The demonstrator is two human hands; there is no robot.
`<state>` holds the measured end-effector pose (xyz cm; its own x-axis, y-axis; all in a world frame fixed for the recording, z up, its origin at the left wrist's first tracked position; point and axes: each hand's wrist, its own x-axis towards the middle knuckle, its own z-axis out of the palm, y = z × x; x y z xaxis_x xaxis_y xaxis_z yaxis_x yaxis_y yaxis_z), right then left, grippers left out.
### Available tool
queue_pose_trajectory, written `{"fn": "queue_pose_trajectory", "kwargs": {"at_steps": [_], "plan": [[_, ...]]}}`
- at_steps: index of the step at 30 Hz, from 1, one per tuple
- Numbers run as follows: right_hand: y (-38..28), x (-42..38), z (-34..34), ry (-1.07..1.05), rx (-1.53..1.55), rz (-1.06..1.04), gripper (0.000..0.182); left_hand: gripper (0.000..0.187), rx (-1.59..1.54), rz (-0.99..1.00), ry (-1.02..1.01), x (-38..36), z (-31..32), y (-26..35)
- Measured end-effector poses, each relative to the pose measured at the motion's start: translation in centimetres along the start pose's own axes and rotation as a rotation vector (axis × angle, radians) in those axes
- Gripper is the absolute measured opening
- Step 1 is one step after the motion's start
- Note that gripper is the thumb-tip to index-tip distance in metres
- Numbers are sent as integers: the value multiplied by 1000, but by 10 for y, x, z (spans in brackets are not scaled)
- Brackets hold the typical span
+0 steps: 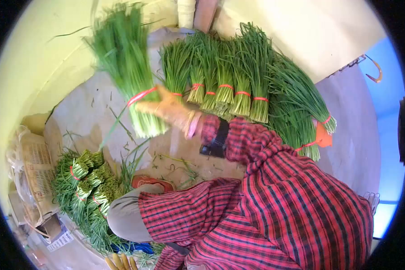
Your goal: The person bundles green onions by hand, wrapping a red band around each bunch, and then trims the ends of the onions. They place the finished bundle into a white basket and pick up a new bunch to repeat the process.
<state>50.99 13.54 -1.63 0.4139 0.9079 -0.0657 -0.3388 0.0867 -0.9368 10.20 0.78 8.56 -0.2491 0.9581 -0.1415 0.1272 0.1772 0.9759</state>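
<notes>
My right hand (168, 109), in a tan glove blurred by motion, is closed around a large bunch of garlic chives (123, 54) near its red band. The bunch is held up at the upper left, leaves pointing away and pale cut ends toward me. My left hand (121, 262) shows at the bottom edge only as yellow-gloved fingers, stretched out side by side with nothing visible in them. Near it, at the lower left, lies a pile of chive bunches (94, 180) with red bands, cut ends up.
Several banded chive bunches (225, 74) lie in a row at the back, with more bunches (297, 108) on the right beside a bright orange piece (323, 136). A plastic basket (37, 157) stands at the left. Loose leaves (184, 168) litter the floor near my shoe (152, 182).
</notes>
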Motion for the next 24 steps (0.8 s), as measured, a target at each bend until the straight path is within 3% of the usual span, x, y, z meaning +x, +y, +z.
{"fn": "queue_pose_trajectory", "kwargs": {"at_steps": [3,7,9,11,13,15,17,19,21,22,24], "plan": [[38,42,-60,156,-70,-127,58,59,60,-13,53,-5,-3,5],[40,55,-98,333,-107,93,59,55,-14,-92,89,-9,-18,1],[105,82,-148,424,-315,177,66,53,-14,-70,80,-11,-20,-9],[164,72,-180,169,-176,26,65,51,-15,-48,67,-8,-24,-20],[215,56,-175,564,-1093,175,56,48,-96,-205,122,-3,-29,-28],[141,16,-123,435,-822,508,41,49,-150,-246,135,-7,-34,-32],[197,7,-148,52,-683,778,37,51,-251,-329,143,-3,-39,-36],[235,-7,-154,-172,-506,951,33,53,-182,-347,147,3,-43,-42],[262,-13,-133,-223,-426,994,30,51,-261,-346,134,2,-50,-51],[265,-11,-103,-215,-458,949,33,50,-282,-399,193,6,-45,-45],[271,-1,-43,-256,-495,917,36,54,-378,-320,188,10,-63,-80]]}}
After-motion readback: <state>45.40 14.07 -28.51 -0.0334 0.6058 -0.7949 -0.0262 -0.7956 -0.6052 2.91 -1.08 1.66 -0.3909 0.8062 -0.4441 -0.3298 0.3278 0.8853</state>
